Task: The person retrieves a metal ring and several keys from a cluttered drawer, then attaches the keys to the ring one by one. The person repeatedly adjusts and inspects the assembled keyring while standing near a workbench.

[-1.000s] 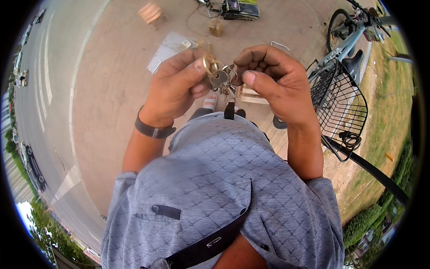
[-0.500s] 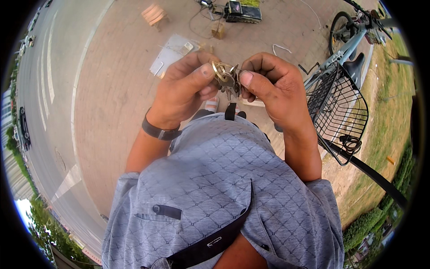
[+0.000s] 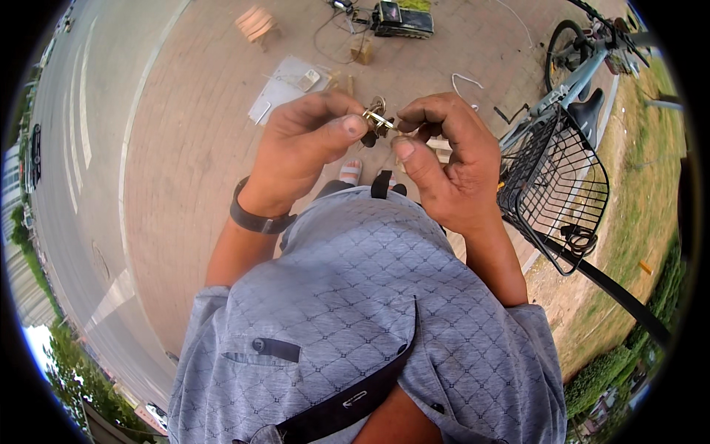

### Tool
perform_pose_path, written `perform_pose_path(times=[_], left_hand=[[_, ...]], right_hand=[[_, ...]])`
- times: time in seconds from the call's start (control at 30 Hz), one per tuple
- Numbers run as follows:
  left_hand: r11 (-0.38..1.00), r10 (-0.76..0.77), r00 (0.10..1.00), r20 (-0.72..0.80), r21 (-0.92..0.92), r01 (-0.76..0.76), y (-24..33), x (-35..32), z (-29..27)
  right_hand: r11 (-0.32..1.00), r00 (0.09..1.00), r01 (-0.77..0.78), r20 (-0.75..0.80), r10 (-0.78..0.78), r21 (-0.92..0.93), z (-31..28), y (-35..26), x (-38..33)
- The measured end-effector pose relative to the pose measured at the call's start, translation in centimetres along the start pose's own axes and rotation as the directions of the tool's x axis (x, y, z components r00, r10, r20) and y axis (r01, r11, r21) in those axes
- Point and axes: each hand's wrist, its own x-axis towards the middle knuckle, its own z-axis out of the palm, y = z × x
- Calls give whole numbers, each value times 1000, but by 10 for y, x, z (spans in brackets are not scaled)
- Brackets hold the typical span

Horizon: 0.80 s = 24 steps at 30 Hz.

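In front of my belly, a bunch of keys on a metal ring hangs between both hands. My left hand pinches it between thumb and forefinger, and a dark band circles that wrist. The keys are turned nearly edge-on, with a dark piece low on the bunch. Just to their right is my right hand, its thumb and forefinger parted with a gap between the tips. I see nothing held in it; its other fingers are curled and partly hidden.
Beyond my hands, a pale board, a small wooden stool and a black machine with cables are on the brick paving. A bicycle with a black wire basket stands at right. A road runs along the left.
My right thumb and forefinger have parted and come off the keys. The bunch has turned from facing me to nearly edge-on. Both hands have dropped slightly toward me.
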Motion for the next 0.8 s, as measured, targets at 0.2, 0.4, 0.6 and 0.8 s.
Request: perform_pose_path(times=[0.2,0.4,0.6,0.8], left_hand=[[982,99,995,30,159,-102,-3,-2,11],[938,180,974,137,273,-211,2,-4,13],[843,353,907,231,342,-415,-4,0,8],[729,414,861,295,459,-507,2,-2,9]], right_hand=[[992,996,52,-68,-60,-114,8,9,-5],[982,984,-173,-19,175,75,-2,5,-7],[912,929,-368,21,371,179,-2,2,-9],[955,966,-254,-14,259,151,-2,8,-13]])
